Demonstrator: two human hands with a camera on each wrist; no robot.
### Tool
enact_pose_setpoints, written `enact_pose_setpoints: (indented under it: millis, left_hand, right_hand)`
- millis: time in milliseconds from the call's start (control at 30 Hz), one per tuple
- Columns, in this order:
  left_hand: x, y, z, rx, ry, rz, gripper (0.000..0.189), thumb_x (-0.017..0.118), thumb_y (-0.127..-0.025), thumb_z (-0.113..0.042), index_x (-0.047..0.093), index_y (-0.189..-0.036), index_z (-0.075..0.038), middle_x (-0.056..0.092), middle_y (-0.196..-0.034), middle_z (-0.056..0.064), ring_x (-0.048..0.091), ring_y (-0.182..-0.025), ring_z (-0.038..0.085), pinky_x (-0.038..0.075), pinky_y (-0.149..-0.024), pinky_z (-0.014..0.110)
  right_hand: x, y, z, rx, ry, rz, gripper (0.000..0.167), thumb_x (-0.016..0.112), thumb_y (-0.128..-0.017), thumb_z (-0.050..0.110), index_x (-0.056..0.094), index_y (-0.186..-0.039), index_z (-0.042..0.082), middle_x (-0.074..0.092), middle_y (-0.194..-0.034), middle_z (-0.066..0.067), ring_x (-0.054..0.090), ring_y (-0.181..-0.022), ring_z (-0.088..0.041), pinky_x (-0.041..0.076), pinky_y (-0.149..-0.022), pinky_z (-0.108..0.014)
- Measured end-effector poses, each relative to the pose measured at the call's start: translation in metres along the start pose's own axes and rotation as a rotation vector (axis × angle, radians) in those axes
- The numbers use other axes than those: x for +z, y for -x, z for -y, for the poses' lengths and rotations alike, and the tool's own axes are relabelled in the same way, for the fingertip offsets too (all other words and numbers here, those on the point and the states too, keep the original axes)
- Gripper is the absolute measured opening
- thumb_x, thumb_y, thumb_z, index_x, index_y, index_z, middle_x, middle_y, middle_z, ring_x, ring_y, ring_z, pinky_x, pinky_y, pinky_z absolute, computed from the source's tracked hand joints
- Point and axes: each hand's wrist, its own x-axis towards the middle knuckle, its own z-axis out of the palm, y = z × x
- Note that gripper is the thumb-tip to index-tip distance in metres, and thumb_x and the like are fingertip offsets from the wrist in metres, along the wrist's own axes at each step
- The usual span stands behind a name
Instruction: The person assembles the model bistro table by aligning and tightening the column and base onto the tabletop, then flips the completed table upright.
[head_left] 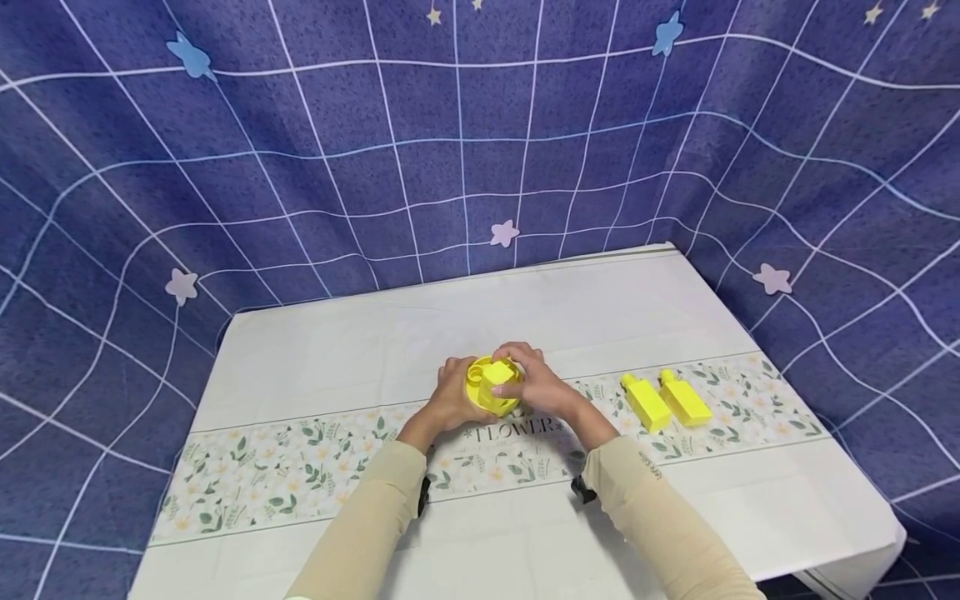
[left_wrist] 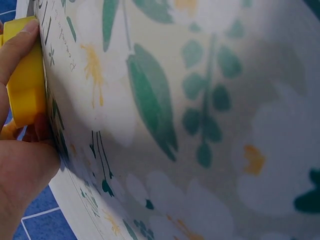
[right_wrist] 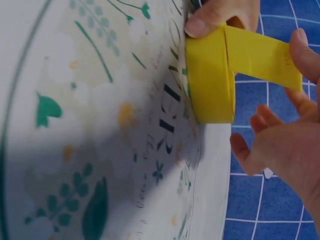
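Note:
A yellow round holder (right_wrist: 207,80) stands on the table in front of the person, with a small ring-shaped opening (head_left: 476,373) in its top. My left hand (head_left: 452,395) grips the holder from the left side, its thumb against the wall. A yellow rectangular block (right_wrist: 265,54) rises from the holder's top, its lower end hidden inside or behind the rim. Thumb and fingers of my right hand (head_left: 542,387) pinch the block's upper end. In the left wrist view, only part of the holder and the left hand show at the left edge.
Two yellow bottle-shaped blocks with round necks, one (head_left: 647,404) beside the other (head_left: 686,399), lie on the table right of the hands. A floral runner with the word FLOWER crosses the white tablecloth (head_left: 360,350). A blue grid-patterned curtain (head_left: 420,167) hangs behind the table.

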Motion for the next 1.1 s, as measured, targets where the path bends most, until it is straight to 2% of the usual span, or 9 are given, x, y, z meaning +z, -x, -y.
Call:
enact_pose_setpoints:
  millis: [133,367,433,500,600,667,800,933,1100]
  left_hand:
    - [0.000,0.000,0.000,0.000,0.009,-0.002,0.110,0.096,-0.051,-0.031,0.038,-0.143,-0.019,0.040,-0.123,0.002,0.033,-0.112,0.019,0.037,-0.101,0.039]
    - [0.000,0.000,0.000,-0.004,-0.001,-0.001,0.109,0.095,-0.051,-0.035,0.039,-0.144,-0.020,0.041,-0.121,0.001,0.033,-0.110,0.018,0.037,-0.098,0.037]
    - [0.000,0.000,0.000,-0.003,-0.004,-0.002,0.110,0.096,-0.051,-0.034,0.038,-0.144,-0.020,0.041,-0.122,0.001,0.033,-0.110,0.018,0.037,-0.098,0.036]
    - [0.001,0.000,0.000,-0.001,-0.010,-0.002,0.111,0.096,-0.051,-0.033,0.038,-0.144,-0.019,0.040,-0.123,0.001,0.033,-0.110,0.018,0.037,-0.098,0.036]
    - [0.001,0.000,0.000,0.003,-0.014,-0.004,0.111,0.096,-0.051,-0.032,0.038,-0.144,-0.018,0.040,-0.125,0.002,0.033,-0.112,0.019,0.036,-0.101,0.038]
    - [0.001,0.000,0.000,-0.001,-0.016,-0.003,0.112,0.096,-0.051,-0.032,0.037,-0.145,-0.018,0.040,-0.126,0.003,0.033,-0.114,0.019,0.035,-0.102,0.039]
    - [0.001,0.000,0.001,-0.012,-0.010,0.000,0.113,0.096,-0.051,-0.032,0.036,-0.146,-0.019,0.039,-0.127,0.003,0.032,-0.115,0.020,0.034,-0.104,0.040]
    - [0.002,0.000,0.001,-0.008,-0.004,-0.001,0.112,0.096,-0.051,-0.031,0.036,-0.145,-0.019,0.039,-0.126,0.003,0.032,-0.115,0.020,0.034,-0.104,0.040]
    - [0.002,-0.001,0.001,0.008,-0.005,-0.010,0.110,0.096,-0.051,-0.032,0.038,-0.144,-0.019,0.040,-0.125,0.002,0.032,-0.114,0.018,0.035,-0.102,0.038]
  right_hand:
    - [0.007,0.002,0.000,0.027,-0.004,-0.086,0.037,0.080,-0.078,0.022,0.053,-0.103,0.021,0.043,-0.131,0.002,0.028,-0.123,-0.022,0.024,-0.109,-0.056]
    - [0.019,0.006,0.000,-0.013,0.048,-0.181,0.042,0.081,-0.078,0.023,0.046,-0.098,0.014,0.045,-0.123,-0.003,0.031,-0.114,-0.024,0.032,-0.102,-0.049]
    - [0.018,0.008,-0.001,-0.017,0.063,-0.163,0.042,0.080,-0.079,0.025,0.046,-0.100,0.015,0.043,-0.128,-0.002,0.029,-0.116,-0.023,0.030,-0.103,-0.050]
    - [0.014,0.010,-0.002,-0.028,0.054,-0.115,0.042,0.079,-0.081,0.026,0.050,-0.109,0.015,0.040,-0.136,-0.003,0.027,-0.123,-0.023,0.028,-0.106,-0.054]
    - [0.002,0.013,-0.004,-0.053,0.004,-0.005,0.049,0.075,-0.083,0.021,0.054,-0.128,0.022,0.030,-0.150,-0.003,0.020,-0.134,-0.024,0.020,-0.109,-0.061]
    - [-0.007,0.013,-0.004,-0.080,-0.030,0.071,0.055,0.071,-0.084,0.016,0.053,-0.136,0.023,0.026,-0.155,-0.003,0.017,-0.139,-0.026,0.016,-0.109,-0.064]
    - [-0.021,0.013,-0.004,-0.094,-0.053,0.186,0.054,0.066,-0.085,0.010,0.056,-0.136,0.022,0.026,-0.156,-0.001,0.018,-0.139,-0.030,0.015,-0.109,-0.064]
    - [-0.022,0.012,-0.004,-0.081,-0.027,0.201,0.051,0.069,-0.084,0.010,0.059,-0.132,0.023,0.030,-0.155,-0.001,0.022,-0.137,-0.030,0.018,-0.110,-0.062]
    - [-0.009,0.010,-0.003,-0.073,-0.021,0.118,0.046,0.080,-0.076,0.013,0.060,-0.117,0.019,0.041,-0.145,-0.003,0.025,-0.132,-0.027,0.021,-0.109,-0.058]
